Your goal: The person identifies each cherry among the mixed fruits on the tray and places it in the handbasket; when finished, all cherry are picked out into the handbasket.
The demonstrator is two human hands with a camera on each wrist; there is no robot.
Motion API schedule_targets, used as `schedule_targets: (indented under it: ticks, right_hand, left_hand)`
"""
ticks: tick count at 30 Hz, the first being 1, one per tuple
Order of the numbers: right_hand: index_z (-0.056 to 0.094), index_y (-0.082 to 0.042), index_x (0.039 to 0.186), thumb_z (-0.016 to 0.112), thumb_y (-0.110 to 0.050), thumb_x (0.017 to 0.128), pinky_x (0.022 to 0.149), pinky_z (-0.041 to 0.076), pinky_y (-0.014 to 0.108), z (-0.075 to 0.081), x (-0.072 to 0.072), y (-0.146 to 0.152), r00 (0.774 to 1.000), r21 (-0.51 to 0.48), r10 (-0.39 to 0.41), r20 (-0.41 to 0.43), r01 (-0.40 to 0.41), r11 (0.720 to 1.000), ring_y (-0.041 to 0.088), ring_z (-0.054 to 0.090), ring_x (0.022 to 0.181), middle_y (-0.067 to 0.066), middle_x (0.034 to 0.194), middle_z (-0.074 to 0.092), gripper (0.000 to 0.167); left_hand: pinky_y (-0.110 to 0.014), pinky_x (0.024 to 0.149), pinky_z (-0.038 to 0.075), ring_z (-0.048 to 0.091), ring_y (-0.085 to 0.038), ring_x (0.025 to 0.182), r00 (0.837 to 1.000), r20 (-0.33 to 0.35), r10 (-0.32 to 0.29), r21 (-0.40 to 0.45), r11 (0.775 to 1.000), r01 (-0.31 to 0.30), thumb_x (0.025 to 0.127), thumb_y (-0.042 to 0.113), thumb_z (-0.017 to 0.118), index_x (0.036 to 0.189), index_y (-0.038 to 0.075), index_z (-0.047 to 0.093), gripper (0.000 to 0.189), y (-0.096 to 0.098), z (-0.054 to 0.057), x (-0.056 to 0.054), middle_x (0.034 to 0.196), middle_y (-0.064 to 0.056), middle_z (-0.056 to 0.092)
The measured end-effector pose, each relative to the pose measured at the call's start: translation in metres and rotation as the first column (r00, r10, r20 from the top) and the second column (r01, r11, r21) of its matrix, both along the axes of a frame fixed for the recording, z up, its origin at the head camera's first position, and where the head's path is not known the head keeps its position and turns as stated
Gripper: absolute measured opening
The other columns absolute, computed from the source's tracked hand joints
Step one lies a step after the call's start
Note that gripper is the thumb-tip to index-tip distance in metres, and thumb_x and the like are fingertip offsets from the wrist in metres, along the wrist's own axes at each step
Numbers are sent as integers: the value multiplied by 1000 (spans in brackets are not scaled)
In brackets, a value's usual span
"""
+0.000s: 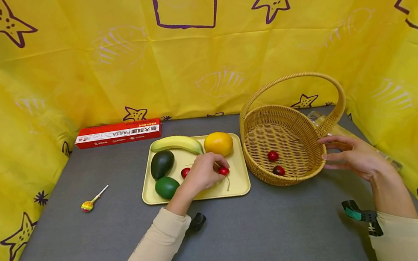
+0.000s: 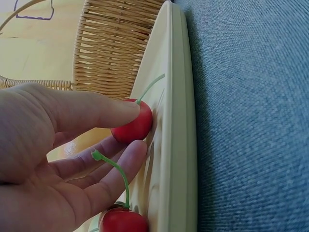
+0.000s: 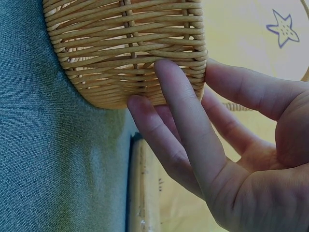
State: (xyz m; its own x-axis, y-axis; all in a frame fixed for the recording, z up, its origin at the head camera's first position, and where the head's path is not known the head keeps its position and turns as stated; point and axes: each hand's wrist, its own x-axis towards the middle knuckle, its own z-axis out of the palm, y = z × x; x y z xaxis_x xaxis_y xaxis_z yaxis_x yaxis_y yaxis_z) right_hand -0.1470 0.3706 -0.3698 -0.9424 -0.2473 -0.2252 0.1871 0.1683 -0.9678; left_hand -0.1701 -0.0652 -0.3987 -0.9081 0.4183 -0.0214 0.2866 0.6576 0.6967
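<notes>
1. Your left hand (image 1: 203, 170) has thumb and fingers curled about a red cherry (image 1: 223, 170); whether the fruit clears the tray (image 1: 241, 185) beneath it cannot be told.
2. The fruit is nearly round, so its stem (image 2: 151, 87) gives the axis: in the head view it trails toward your near side, crosswise to the line to the basket (image 1: 267, 134).
3. Governing relation: the basket lies directly to the right of your left hand, just beside the tray, its raised wall standing between the cherry and the woven floor.
4. Your right hand (image 1: 359, 156) is at the basket's far right side, fingers extended and touching the outer wall; your left is much the nearer to the cherry.
5. Farther out, two cherries (image 1: 272, 156) lie inside the basket, toward its near side.
</notes>
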Motion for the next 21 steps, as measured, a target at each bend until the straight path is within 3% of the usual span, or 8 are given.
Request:
schedule_targets:
  ticks: [21]
  right_hand:
    - [58, -7, 142, 67, 4, 97, 82, 64, 35, 0, 0, 0, 1000, 4, 4, -6, -4, 1000, 12, 72, 104, -14, 131, 61, 47]
  left_hand:
    - [-24, 69, 50, 69, -11, 80, 1000, 9, 8, 4, 1000, -8, 80, 5, 88, 93, 16, 82, 18, -1, 2, 0, 92, 3, 77]
